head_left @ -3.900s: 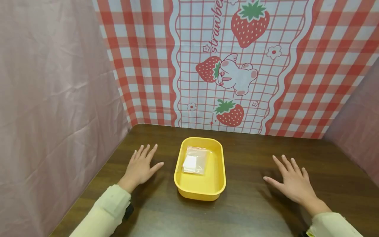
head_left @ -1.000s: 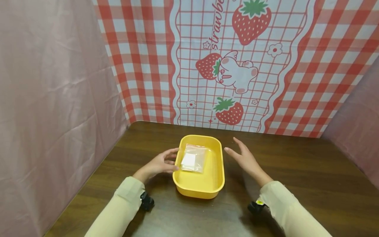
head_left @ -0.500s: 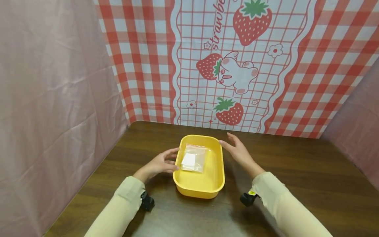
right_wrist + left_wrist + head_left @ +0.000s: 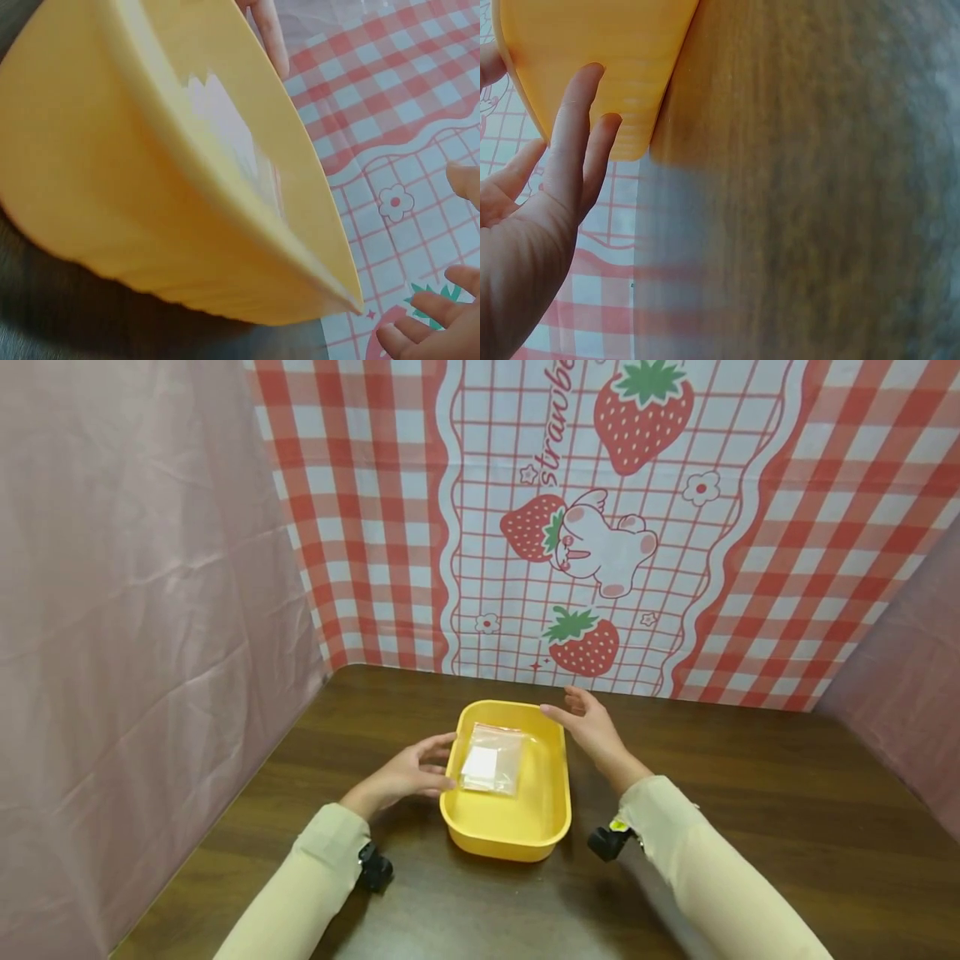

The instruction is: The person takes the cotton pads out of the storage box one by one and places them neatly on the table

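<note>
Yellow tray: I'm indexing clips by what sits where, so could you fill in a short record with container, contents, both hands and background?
Container: yellow tray, upright on a dark wooden table
Contents: clear bag showing something white, too unclear to identify, toward the tray's left side
Left hand: at the tray's left side, thumb at the rim, fingers along the outer wall
Right hand: near the far right corner, fingers apart from the tray
Background: red-and-white checked cloth with strawberry prints
</note>
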Tool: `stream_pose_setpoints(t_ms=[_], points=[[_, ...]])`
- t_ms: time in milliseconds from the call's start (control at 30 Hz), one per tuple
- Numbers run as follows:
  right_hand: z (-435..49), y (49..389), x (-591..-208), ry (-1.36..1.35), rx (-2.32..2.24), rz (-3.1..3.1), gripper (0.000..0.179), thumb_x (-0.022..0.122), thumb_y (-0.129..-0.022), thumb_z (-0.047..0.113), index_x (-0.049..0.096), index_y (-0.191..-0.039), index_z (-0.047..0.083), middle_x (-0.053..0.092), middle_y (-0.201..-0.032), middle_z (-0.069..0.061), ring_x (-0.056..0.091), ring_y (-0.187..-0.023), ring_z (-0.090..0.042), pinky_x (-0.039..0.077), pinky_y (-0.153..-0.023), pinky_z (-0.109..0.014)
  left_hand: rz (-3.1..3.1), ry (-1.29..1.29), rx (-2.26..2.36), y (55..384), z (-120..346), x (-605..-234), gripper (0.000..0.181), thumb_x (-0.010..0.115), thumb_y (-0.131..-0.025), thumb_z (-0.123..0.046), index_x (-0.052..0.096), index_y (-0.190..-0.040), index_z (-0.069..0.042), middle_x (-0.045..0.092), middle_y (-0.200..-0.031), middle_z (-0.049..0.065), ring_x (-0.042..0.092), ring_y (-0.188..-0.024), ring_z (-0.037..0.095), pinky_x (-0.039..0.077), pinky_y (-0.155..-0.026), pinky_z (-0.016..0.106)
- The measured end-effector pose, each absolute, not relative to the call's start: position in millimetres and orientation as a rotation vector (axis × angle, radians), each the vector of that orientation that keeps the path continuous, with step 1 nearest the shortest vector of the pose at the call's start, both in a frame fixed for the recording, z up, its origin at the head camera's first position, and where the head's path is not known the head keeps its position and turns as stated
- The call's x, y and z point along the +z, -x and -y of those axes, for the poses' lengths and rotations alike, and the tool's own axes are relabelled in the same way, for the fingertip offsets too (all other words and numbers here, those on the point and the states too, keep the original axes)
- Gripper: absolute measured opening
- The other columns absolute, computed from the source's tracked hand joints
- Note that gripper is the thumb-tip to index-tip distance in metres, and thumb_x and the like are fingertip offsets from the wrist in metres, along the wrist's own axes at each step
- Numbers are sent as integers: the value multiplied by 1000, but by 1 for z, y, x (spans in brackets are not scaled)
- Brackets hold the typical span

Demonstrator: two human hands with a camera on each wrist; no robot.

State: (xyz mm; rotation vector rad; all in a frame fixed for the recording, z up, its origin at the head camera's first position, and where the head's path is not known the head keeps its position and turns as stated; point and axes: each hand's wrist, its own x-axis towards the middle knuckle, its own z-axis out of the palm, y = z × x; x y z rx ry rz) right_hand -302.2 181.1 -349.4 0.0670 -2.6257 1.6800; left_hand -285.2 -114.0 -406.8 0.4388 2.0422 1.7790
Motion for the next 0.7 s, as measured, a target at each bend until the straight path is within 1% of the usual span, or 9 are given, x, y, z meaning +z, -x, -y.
stream_pose_setpoints(t_ms=[267, 433, 600, 700], points=[[-167, 313, -350, -44, 1798, 2540, 77, 72, -82, 28, 32, -144, 6, 35, -142, -19, 33, -129, -34, 32, -104, -45, -2050, -411, 1768, 285, 113, -406, 75, 70, -80, -2, 33, -145, -12, 40, -136, 20, 50, -114, 33, 54, -78, 38], [-160, 320, -352, -17, 1954, 2487, 77, 73, -81, 25, 32, -144, 7, 37, -141, -18, 35, -128, -32, 32, -104, -44, -2047, -405, 1772, 285, 113, -406, 75, 69, -80, -1, 33, -144, -13, 40, -136, 20, 51, -113, 32, 54, -78, 39], [-154, 326, -355, 55, 2155, 2392, 69, 71, -83, 20, 36, -141, 5, 39, -139, -19, 40, -125, -30, 32, -105, -42, -2039, -406, 1787, 285, 113, -406, 75, 69, -80, 0, 33, -145, -12, 40, -136, 20, 51, -113, 32, 54, -77, 39], [-149, 329, -356, 79, 2164, 2398, 65, 71, -83, 18, 40, -139, 6, 41, -138, -18, 41, -124, -30, 32, -105, -42, -2032, -408, 1794, 285, 113, -406, 76, 69, -80, 0, 33, -145, -12, 39, -136, 20, 51, -113, 32, 54, -77, 39]])
